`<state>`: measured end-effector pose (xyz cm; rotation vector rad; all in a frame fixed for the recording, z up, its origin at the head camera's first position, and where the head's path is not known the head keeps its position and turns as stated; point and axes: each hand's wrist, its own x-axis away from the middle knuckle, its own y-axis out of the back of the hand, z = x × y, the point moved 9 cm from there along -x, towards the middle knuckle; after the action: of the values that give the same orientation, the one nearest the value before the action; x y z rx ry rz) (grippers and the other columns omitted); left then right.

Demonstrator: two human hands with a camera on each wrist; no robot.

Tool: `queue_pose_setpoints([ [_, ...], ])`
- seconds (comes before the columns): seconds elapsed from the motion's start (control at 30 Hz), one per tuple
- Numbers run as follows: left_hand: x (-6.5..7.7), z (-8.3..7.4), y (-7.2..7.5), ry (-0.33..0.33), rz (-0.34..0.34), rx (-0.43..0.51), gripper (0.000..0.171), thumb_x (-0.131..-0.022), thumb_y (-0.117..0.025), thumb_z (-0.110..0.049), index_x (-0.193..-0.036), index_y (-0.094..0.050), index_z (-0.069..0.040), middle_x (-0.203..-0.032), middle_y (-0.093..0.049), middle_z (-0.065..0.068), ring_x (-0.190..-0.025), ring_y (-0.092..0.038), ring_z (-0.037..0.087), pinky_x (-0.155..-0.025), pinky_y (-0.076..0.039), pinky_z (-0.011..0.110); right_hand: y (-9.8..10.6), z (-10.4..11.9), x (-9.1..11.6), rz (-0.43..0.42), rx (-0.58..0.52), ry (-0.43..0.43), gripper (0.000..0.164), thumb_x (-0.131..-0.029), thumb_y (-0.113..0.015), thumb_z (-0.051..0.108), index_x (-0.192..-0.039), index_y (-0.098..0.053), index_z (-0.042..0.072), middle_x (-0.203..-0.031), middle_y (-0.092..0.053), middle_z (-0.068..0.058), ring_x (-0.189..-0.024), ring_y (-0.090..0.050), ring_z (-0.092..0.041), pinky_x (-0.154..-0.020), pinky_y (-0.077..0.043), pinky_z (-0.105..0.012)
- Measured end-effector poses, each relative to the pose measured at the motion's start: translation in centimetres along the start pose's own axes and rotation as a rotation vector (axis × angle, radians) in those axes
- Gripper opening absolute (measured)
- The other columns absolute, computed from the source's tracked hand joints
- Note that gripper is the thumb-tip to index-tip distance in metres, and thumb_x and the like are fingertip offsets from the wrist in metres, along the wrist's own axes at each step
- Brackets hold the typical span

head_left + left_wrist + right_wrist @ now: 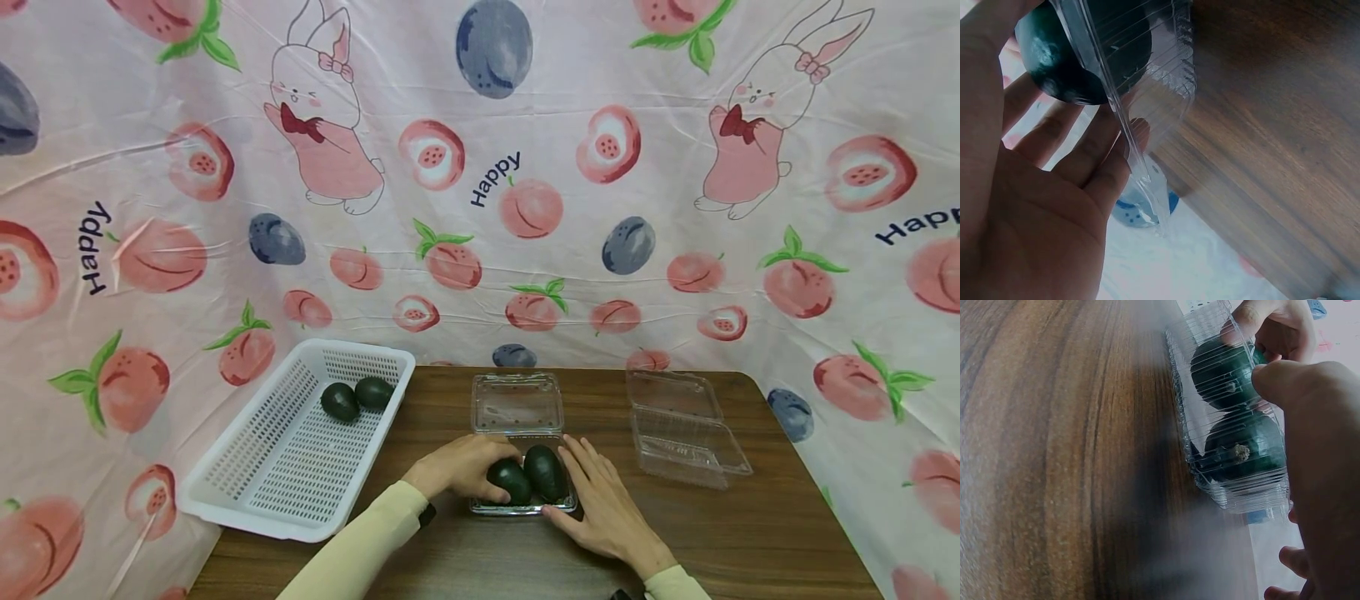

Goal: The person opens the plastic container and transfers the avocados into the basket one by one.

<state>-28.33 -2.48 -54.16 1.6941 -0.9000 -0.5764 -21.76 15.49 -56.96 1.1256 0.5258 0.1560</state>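
Two dark green avocados lie side by side in a clear plastic clamshell box [525, 510] whose lid [517, 402] is folded back. My left hand [467, 468] grips the left avocado [510, 482], thumb in front and fingers behind. Beside it lies the right avocado [546, 473], its stem end showing through the ribbed wall in the right wrist view. Along the box's right side rests my right hand [603, 504], fingers extended and thumb at the front edge. In the left wrist view, the left fingers [1085, 147] reach around an avocado [1063, 59] at the box rim.
A white perforated basket [198, 492] stands at the left, with two more avocados [341, 402] in its far end. Another open clear clamshell [686, 446] sits at the right on the brown wooden table [780, 533]. Fruit-and-rabbit printed cloth [540, 275] hangs behind and at both sides.
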Motion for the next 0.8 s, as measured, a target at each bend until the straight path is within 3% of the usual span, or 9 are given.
queue_pose_setpoints([
  [0.27, 0.3, 0.1, 0.7, 0.019, -0.017, 0.047, 0.055, -0.095, -0.091, -0.041, -0.143, -0.074, -0.02, -0.143, -0.075, 0.0, -0.127, -0.073, 0.017, -0.106, -0.062, 0.034, 0.1, 0.0, -0.1, 0.012, -0.018, -0.004, 0.094, -0.101, -0.077, 0.06, -0.168, -0.049, 0.0, -0.182, -0.04, -0.02, -0.167, -0.04, -0.05, -0.126, -0.043, -0.076],
  [0.57, 0.4, -0.1, 1.5, -0.016, -0.078, 0.054, 0.05, -0.095, -0.091, -0.039, -0.138, -0.075, -0.02, -0.133, -0.076, -0.003, -0.112, -0.071, 0.01, -0.095, -0.06, 0.027, -0.1, -0.1, -0.2, 0.022, -0.013, -0.004, 0.093, -0.102, -0.076, 0.061, -0.168, -0.05, 0.001, -0.182, -0.04, -0.02, -0.167, -0.04, -0.051, -0.125, -0.043, -0.076],
  [0.8, 0.5, 0.0, 2.0, -0.007, -0.094, 0.072, 0.052, -0.094, -0.091, -0.041, -0.138, -0.075, -0.018, -0.13, -0.075, -0.002, -0.107, -0.069, 0.009, -0.092, -0.06, 0.026, -0.1, -0.2, -0.1, 0.03, -0.018, -0.012, 0.094, -0.102, -0.075, 0.062, -0.169, -0.049, 0.001, -0.183, -0.039, -0.019, -0.168, -0.038, -0.049, -0.126, -0.042, -0.076],
])
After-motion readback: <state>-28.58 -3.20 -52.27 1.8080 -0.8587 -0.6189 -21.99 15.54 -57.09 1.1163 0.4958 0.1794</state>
